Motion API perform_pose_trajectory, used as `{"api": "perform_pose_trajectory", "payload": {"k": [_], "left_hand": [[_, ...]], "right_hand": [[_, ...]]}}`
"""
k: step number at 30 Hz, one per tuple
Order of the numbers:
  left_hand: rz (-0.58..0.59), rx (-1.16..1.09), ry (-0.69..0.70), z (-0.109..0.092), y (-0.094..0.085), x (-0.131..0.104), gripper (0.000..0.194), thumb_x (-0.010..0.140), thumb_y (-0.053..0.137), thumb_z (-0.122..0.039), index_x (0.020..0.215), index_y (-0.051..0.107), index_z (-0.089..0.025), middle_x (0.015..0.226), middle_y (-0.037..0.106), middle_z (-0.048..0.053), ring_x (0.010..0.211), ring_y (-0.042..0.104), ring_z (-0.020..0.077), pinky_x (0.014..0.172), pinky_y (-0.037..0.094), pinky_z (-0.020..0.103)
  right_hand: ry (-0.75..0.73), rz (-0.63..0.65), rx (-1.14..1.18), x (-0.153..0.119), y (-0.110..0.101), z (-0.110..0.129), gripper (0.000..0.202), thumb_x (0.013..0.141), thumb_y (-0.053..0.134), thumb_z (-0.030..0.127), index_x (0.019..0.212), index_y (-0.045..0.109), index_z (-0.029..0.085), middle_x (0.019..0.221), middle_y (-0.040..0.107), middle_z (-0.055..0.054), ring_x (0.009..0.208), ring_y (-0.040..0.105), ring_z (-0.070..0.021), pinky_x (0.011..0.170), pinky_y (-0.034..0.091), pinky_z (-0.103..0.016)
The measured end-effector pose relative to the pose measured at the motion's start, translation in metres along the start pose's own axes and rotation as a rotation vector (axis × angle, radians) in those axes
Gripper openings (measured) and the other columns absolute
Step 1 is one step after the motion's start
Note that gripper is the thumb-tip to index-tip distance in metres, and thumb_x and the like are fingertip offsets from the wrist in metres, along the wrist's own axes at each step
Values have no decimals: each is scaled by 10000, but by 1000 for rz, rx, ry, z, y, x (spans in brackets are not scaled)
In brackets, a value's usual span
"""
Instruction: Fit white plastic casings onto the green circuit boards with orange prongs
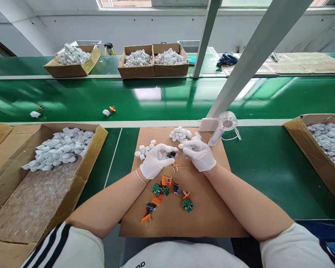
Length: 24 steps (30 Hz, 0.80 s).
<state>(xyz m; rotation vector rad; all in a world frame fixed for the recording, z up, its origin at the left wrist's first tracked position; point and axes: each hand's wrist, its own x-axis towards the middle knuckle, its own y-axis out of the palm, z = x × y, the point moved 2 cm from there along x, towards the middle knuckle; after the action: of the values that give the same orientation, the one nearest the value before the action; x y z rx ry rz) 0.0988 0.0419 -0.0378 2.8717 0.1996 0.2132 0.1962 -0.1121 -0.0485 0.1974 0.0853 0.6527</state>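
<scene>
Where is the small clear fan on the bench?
In the head view the clear fan stands right of centre, at the cardboard mat's far right corner, just beyond the right hand.

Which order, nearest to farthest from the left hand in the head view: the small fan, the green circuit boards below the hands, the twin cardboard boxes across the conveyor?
From the left hand:
1. Green circuit boards, just below it on the cardboard sheet.
2. Small fan, off to the right.
3. Twin cardboard boxes, far across the green conveyor.
</scene>
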Motion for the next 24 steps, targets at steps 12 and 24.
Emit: {"api": "perform_pose_trajectory", "payload": {"k": [12, 24], "left_hand": [[24, 287, 110, -2, 0, -7, 320, 691, 755, -230, 1000, 676, -203, 1077, 654, 69, 1019, 633, 206, 910, 556, 380], [-48, 511, 216, -13, 0, -8, 335, 672, 780, -198, 987, 667, -205, 985, 707, 44, 941, 659, 203, 872, 570, 383]], "right_hand": [[86, 79, 156, -6, 7, 0, 320, 622, 812, 334, 892, 692, 211, 851, 707, -20, 782, 648, -160, 754, 537, -341], [250, 253, 224, -12, 11, 10, 216, 606, 805, 247, 784, 707, 174, 779, 654, -22, 708, 598, -142, 651, 496, -298]]}}
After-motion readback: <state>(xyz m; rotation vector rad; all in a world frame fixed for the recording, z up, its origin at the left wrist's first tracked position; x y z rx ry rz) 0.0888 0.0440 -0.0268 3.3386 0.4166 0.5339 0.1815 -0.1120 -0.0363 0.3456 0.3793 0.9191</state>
